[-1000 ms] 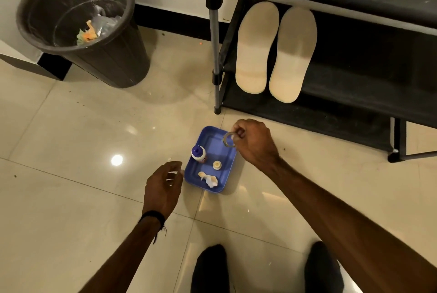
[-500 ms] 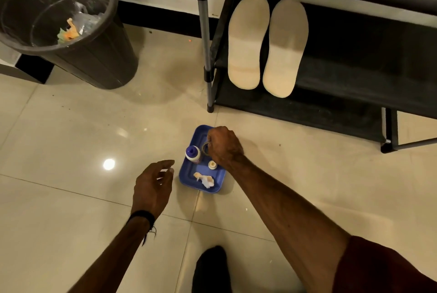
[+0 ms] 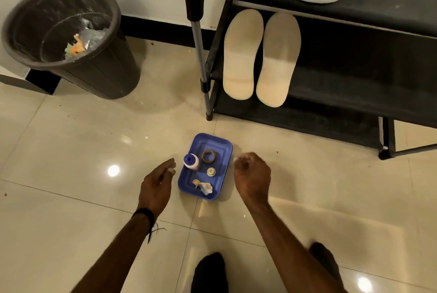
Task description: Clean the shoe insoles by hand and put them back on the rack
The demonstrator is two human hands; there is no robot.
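Right hand: the right hand (image 3: 251, 175) is hovering just right of the blue tray (image 3: 225, 148), its fingers loosely curled and gripping nothing that can be made out; a pale blur is showing at its fingertips (image 3: 238, 159), too smeared to identify.
Change, right hand: half a second ago it was lying over the tray with the tape roll under its fingers; now it is sitting clear of the tray, off the right rim.
Tape roll: the tape roll (image 3: 208, 156) is lying flat in the tray's middle, freed from the hand, just right of the bottle.
Left hand: the left hand (image 3: 156, 182) is hanging just left of the tray, fingers relaxed and only slightly bent, holding nothing.
Change, left hand: it is sitting closer to the tray's left rim than before.
Tray contents: a small bottle with a blue cap (image 3: 190, 161) is standing upright by the left wall; a small pale cap (image 3: 211, 172) is lying below the tape roll; crumpled paper scraps (image 3: 203, 186) are lying at the near end.
Insoles: the two beige insoles (image 3: 261, 56) are lying side by side on the middle shelf of the black shoe rack (image 3: 354, 73), at its left end, well apart from both hands.
Change, insoles: they are lying where they were.
Surroundings: a dark bin (image 3: 71, 37) holding scraps is standing on the tiled floor (image 3: 71, 151) to the left.
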